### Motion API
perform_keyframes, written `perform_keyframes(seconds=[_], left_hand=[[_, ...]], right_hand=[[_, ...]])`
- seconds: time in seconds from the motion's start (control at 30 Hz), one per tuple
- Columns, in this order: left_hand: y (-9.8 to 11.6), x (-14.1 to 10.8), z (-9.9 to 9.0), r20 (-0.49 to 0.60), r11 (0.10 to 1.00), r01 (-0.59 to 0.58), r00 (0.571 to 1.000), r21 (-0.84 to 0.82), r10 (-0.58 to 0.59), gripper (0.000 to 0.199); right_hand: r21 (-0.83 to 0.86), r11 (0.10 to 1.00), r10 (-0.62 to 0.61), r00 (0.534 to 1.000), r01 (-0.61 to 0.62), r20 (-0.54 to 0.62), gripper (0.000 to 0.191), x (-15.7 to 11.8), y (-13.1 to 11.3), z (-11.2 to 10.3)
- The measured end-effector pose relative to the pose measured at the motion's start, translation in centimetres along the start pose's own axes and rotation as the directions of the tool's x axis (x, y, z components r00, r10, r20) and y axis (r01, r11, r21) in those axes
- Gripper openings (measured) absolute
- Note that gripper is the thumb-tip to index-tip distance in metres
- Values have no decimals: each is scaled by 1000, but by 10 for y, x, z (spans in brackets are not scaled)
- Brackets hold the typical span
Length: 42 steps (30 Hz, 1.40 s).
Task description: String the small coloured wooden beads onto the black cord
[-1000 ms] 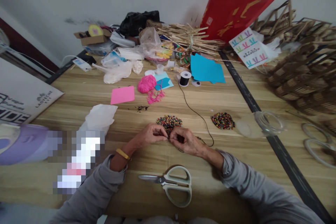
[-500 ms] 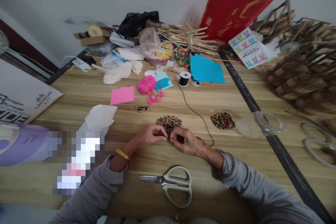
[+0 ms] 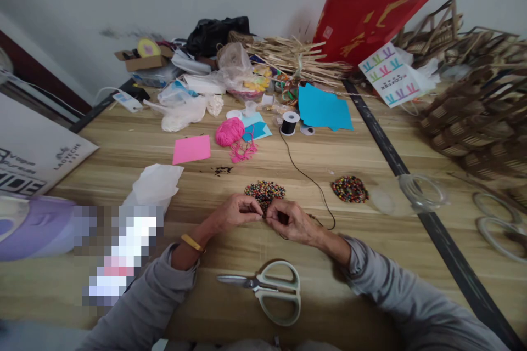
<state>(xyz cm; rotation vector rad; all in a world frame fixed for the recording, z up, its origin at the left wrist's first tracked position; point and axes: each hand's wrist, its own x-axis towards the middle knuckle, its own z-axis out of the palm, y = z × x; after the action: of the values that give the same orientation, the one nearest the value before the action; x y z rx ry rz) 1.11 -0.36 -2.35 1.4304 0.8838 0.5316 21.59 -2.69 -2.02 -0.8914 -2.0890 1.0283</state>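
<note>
A pile of small multicoloured beads lies on the table just beyond my fingertips. My left hand is closed in a pinch at the near edge of the pile; what sits between its fingertips is too small to make out. Nearly touching it, my right hand pinches the black cord, which loops in from the right and passes under that hand. The other end runs back to a spool of black cord. Scissors with pale handles lie closer to me, blades pointing left.
A second ring of strung beads lies to the right. Pink yarn, a pink card and blue sheets stand farther back. Clear tubing coils and woven baskets are at right, a purple-white object at left.
</note>
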Motion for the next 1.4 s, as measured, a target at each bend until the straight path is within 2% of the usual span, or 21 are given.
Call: perform_keyframes(seconds=[1.4], left_hand=[[1,0,0,5,1000,-7,1000,7,7,13]], right_hand=[[16,1000,17,1000,-17,10,6,0,0,-1]])
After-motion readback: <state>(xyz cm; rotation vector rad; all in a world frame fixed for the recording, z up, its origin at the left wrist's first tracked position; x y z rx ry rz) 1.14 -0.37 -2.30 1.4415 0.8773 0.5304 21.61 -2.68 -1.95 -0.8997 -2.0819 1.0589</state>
